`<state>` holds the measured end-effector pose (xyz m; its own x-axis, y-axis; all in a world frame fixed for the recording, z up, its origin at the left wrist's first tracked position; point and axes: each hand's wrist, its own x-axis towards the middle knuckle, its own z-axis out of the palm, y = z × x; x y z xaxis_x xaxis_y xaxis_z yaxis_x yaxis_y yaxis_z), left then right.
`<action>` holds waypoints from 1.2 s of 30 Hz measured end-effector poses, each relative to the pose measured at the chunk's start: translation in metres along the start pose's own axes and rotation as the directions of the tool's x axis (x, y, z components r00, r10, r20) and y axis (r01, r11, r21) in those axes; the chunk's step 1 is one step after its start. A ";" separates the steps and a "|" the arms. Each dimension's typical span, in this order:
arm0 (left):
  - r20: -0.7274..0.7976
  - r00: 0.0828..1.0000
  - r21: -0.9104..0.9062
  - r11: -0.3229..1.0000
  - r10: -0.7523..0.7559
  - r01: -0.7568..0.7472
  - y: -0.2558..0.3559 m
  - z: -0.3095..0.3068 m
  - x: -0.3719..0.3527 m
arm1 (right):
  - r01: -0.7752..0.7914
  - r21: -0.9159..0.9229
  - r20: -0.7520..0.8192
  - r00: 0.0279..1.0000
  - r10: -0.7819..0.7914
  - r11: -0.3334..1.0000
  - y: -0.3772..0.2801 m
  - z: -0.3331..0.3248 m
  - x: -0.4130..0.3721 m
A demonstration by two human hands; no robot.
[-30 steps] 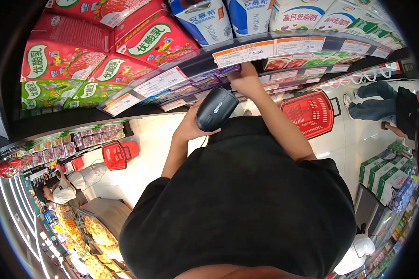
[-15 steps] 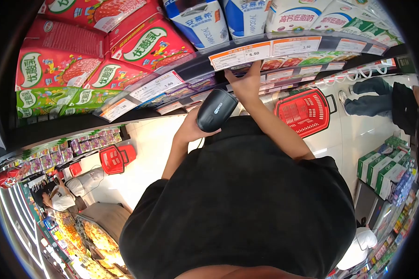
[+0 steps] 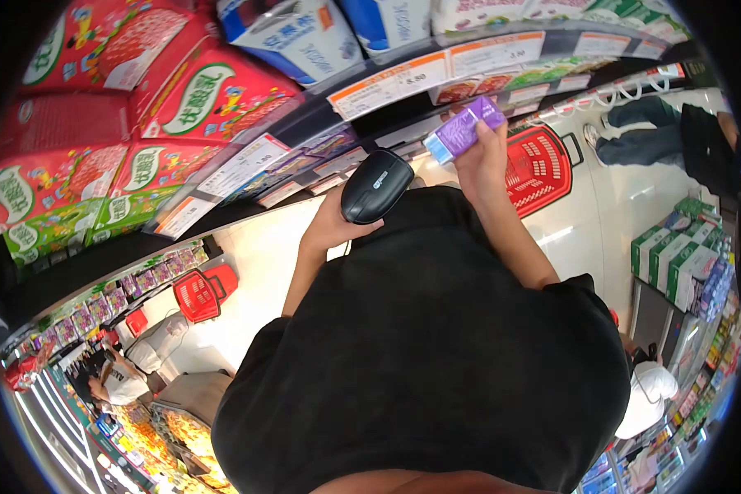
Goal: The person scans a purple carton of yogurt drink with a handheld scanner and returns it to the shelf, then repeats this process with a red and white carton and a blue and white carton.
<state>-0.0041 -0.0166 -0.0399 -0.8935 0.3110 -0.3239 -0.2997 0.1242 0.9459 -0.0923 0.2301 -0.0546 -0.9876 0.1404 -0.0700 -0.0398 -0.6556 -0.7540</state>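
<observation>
A black rounded handheld device, like a scanner, (image 3: 377,187) is gripped in my left hand (image 3: 328,224), in front of my body. To its right, my right hand (image 3: 483,161) holds a small purple carton (image 3: 468,129) with a light blue end, tilted, with fingers wrapped round it. The carton is clear of the shelf edge, just below the price labels (image 3: 496,54). The two hands are apart, and the device and the carton do not touch.
Shelves hold red strawberry boxes (image 3: 214,97) and blue-white cartons (image 3: 300,41). Red baskets (image 3: 540,169) (image 3: 198,295) stand on the floor. One person (image 3: 663,136) stands at the right, and others are at the lower left (image 3: 126,380) and lower right (image 3: 646,398). Green-white boxes (image 3: 675,262) are stacked right.
My right hand has come out from under the shelf edge, and the purple carton now shows in it. My left hand still holds the device. The view has shifted slightly.
</observation>
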 end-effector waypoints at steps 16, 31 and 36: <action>0.052 0.978 0.015 0.979 0.202 -0.203 0.028 0.024 0.017 | -0.049 -0.205 -0.040 0.998 0.041 0.978 0.009 -0.004 0.004; 0.043 0.986 -0.099 0.982 0.164 -0.159 0.014 0.018 0.017 | -0.007 -0.239 0.004 1.000 0.008 0.971 0.006 0.001 0.001; 0.026 0.989 -0.130 0.981 0.147 -0.143 0.016 0.020 0.017 | -0.004 -0.248 0.001 1.000 0.005 0.969 0.008 0.000 0.001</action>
<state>-0.0179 0.0096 -0.0304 -0.9190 0.3501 -0.1816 -0.2102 -0.0451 0.9766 -0.0938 0.2249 -0.0601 -0.9880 0.1362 -0.0726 0.0033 -0.4518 -0.8921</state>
